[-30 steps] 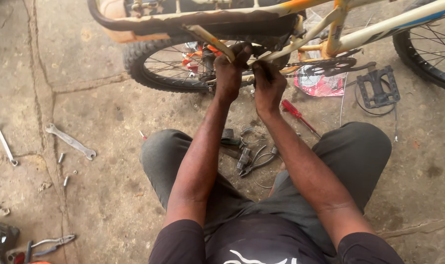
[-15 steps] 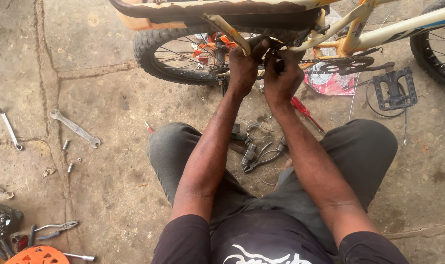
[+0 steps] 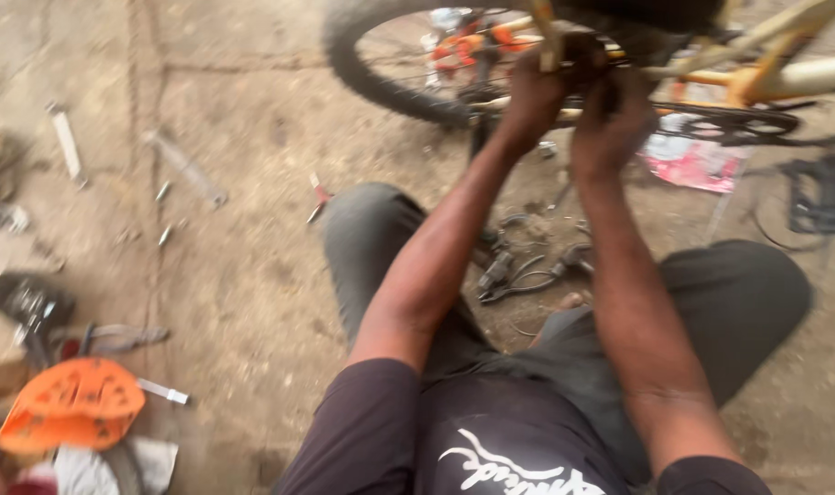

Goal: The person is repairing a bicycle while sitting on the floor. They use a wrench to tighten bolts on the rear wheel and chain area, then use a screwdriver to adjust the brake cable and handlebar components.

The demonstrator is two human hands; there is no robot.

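Note:
I sit on a concrete floor with both arms stretched out toward an upturned bicycle. My left hand point(image 3: 538, 96) is closed around a tan frame stay point(image 3: 544, 35) beside the rear wheel point(image 3: 394, 78). My right hand point(image 3: 610, 124) grips close beside it, near the chain point(image 3: 738, 124) and the yellow frame tube point(image 3: 793, 78); the frame is blurred, so what it holds is not distinct. A dark saddle or seat part point(image 3: 646, 14) sits just above both hands.
Brake levers with cables point(image 3: 527, 270) lie between my knees. Spanners point(image 3: 186, 168) point(image 3: 66, 142) and small bolts lie on the floor at left. An orange plastic part point(image 3: 69, 403) is at lower left. A black pedal point(image 3: 816, 197) and red packet point(image 3: 697, 160) lie at right.
The view has swung left and down, bringing the orange part and more floor tools into sight. Both hands stay on the bicycle frame by the rear wheel.

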